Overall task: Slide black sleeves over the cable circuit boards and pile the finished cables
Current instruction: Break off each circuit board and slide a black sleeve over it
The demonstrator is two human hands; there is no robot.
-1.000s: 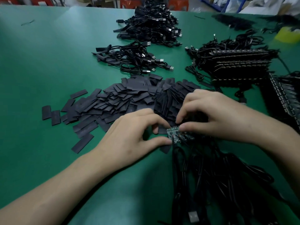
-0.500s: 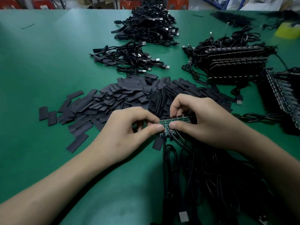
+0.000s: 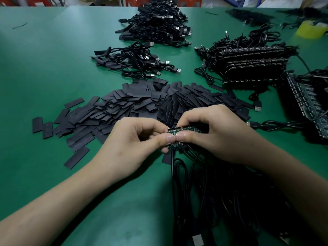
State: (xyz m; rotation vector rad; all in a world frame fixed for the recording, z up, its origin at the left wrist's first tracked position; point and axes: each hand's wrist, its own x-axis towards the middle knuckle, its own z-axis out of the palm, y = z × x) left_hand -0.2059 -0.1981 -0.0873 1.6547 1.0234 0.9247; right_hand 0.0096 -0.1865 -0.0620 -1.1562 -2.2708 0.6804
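Observation:
A strip of small green circuit boards [image 3: 179, 130] with black cables hanging from it is held just above the table. My left hand [image 3: 134, 144] pinches its left end between thumb and fingers. My right hand [image 3: 218, 134] pinches the rest of the strip, thumb tips nearly touching. The boards' cables [image 3: 221, 196] trail down toward me in a dark tangle. A wide heap of flat black sleeves [image 3: 134, 103] lies just behind my hands. Two piles of cables sit farther back, one in the middle [image 3: 136, 61] and a larger one [image 3: 156, 23] beyond it.
Stacked panels of boards with cables [image 3: 253, 64] stand at the right, and another panel [image 3: 312, 110] lies at the far right edge. A yellow object [image 3: 310, 29] sits at the back right. The green table [image 3: 44, 59] fills the left side.
Both hands have lifted the board strip slightly and drawn it toward me, off the sleeve heap. The thumbs have closed together on the strip's front face.

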